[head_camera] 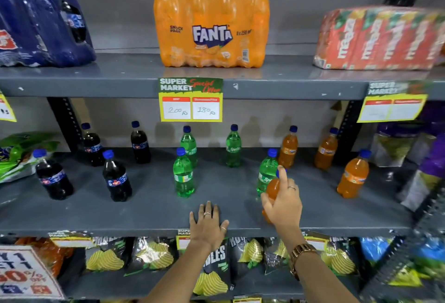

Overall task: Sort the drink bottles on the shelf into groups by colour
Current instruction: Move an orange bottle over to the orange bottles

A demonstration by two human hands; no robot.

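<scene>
On the grey middle shelf (149,208) stand blue-capped bottles. Several dark cola bottles (116,177) are grouped at the left. Green bottles (183,175) stand in the middle, one more green bottle (266,172) right of them. Three orange bottles (352,176) stand at the right. My right hand (284,202) is closed around another orange bottle (273,189) near the shelf's front, just in front of the right green bottle. My left hand (207,222) lies flat on the shelf's front edge, fingers spread, holding nothing.
The shelf above carries a blue bottle pack (38,18), an orange Fanta pack (212,18) and red juice cartons (378,40). Price tags (190,100) hang from its edge. Chip bags (212,269) fill the shelf below. Jars (395,143) stand at the far right.
</scene>
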